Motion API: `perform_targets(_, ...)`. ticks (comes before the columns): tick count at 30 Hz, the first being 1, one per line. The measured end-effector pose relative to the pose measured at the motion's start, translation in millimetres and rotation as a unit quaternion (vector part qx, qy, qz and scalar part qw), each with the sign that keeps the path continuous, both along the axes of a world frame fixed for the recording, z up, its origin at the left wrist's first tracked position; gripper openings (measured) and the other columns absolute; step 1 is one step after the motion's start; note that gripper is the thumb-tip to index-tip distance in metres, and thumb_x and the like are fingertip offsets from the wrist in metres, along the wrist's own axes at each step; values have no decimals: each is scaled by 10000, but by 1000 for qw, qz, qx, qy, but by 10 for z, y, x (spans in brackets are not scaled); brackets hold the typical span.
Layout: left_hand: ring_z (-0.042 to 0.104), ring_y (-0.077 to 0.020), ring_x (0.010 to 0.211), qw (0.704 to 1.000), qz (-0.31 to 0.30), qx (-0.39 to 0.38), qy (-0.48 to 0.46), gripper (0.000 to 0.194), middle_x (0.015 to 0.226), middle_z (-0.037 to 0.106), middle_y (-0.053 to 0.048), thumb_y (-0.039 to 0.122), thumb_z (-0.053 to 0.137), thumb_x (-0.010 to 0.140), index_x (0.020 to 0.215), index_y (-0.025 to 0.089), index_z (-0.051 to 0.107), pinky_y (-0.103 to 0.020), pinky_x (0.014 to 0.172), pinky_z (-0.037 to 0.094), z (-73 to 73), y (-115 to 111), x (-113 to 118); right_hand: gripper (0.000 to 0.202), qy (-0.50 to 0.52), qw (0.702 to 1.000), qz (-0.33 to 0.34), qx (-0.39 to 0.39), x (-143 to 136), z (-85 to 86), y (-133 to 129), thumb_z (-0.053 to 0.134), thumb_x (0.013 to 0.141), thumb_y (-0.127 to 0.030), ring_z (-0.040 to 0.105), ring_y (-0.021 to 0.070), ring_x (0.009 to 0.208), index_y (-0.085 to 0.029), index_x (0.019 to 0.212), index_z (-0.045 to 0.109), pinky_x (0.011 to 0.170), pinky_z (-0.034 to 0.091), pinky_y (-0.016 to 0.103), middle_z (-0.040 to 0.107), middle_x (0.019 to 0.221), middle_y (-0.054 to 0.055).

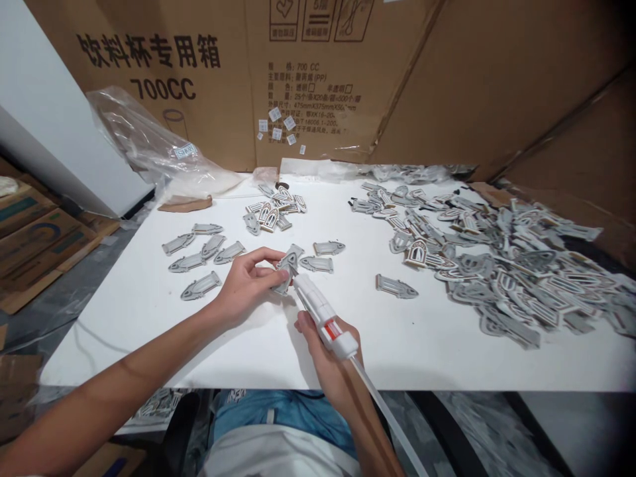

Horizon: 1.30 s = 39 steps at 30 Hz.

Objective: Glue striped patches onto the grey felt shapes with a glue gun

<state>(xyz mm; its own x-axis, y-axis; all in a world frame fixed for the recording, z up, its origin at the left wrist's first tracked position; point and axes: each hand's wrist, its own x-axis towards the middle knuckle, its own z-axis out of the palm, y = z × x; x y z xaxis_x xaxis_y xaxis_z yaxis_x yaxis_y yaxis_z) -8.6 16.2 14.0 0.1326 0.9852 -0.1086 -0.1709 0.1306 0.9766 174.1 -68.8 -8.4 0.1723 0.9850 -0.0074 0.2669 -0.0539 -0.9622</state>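
Between the thumb and fingers of my left hand is a small grey arch-shaped piece, raised over the table. My right hand is wrapped round a white glue gun, its nozzle up against the piece. Out of the gun's back end runs a long translucent glue stick. Grey pieces like the held one lie to the left of my left hand. Two more grey pieces rest just beyond the nozzle, and a single grey piece lies further right.
A big heap of grey and white pieces covers the table's right side. A smaller pile sits at the back middle. Cardboard boxes wall off the rear, with a clear plastic bag at the back left. The white table's front edge is near my lap.
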Motion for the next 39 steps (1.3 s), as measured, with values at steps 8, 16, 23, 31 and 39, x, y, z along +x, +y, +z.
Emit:
perform_targets(8,739,-169,701,1000,-2,10,-6,365,850,771,-34,364,952,788,1057,179,786,-269,665,557,-13,-2,6,561,5,999,6,-41,3,55,5,710,930,-703,540,193,584,-194,693,693,554,401,305,624,609,32)
perform_targets(16,758,-193,723,1000,3,14,-1,390,888,772,-44,379,956,779,1071,178,794,-291,670,588,-27,0,2,567,11,999,-2,-32,4,70,4,731,911,-709,516,201,586,-206,652,687,562,393,315,602,581,28)
perform_targets(23,746,-167,710,1000,8,15,1,343,892,769,-35,342,948,785,1049,184,797,-270,669,578,-19,-4,14,562,-8,999,40,-13,72,-7,44,695,962,-679,541,196,576,-205,661,669,560,412,308,617,592,30)
perform_targets(31,737,-160,703,1000,10,19,4,331,879,763,-29,330,946,780,1038,184,799,-267,676,573,-11,-3,16,567,12,999,15,-29,28,39,22,732,924,-693,512,194,574,-209,637,654,565,394,314,585,572,15)
perform_targets(39,733,-161,698,999,11,28,22,326,855,741,-22,349,940,783,1022,186,788,-258,661,562,1,3,13,553,38,998,12,-42,4,37,12,737,919,-680,499,177,571,-199,660,653,548,360,302,580,586,14)
